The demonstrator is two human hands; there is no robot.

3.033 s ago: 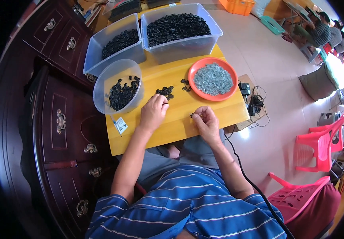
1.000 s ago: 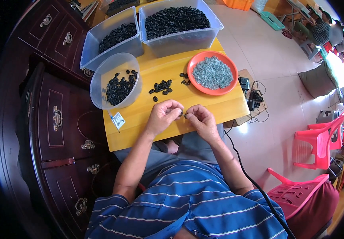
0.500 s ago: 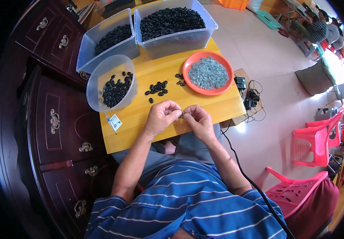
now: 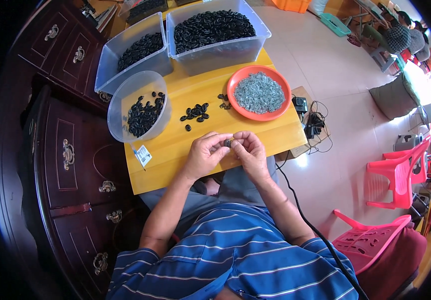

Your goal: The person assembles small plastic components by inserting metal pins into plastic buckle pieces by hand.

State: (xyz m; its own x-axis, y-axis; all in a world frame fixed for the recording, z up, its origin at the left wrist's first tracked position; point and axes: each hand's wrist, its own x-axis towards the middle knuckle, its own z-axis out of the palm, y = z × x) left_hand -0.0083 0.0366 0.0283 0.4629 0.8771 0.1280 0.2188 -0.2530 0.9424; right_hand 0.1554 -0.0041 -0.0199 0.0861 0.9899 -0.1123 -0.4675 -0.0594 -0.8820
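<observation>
A small black oval piece (image 4: pixel 228 143) is pinched between the fingertips of my two hands, just above the near part of the yellow table (image 4: pixel 175 165). My left hand (image 4: pixel 205 155) grips it with thumb and forefinger. From the other side, my right hand (image 4: pixel 251 155) has its thumb and forefinger closed against the same piece; any smaller part there is too small to make out. Several loose black oval pieces (image 4: pixel 195 112) lie beyond my hands. Farther right, an orange-red plate (image 4: pixel 287 100) bears a heap of small pale grey, shiny pieces (image 4: pixel 259 93).
A round clear tub (image 4: pixel 115 125) of black pieces stands left, with a white tag (image 4: pixel 143 155) beside it. Two clear bins, one left (image 4: pixel 106 65) and one right (image 4: pixel 215 59), hold black pieces behind. Dark drawers (image 4: pixel 68 155) flank the left; a pink chair (image 4: pixel 370 240) and black cable (image 4: pixel 305 215) are right.
My left fingers have turned and spread slightly, so the black piece shows more between my fingertips. Both hands stay in nearly the same place. The loose pieces have not visibly changed.
</observation>
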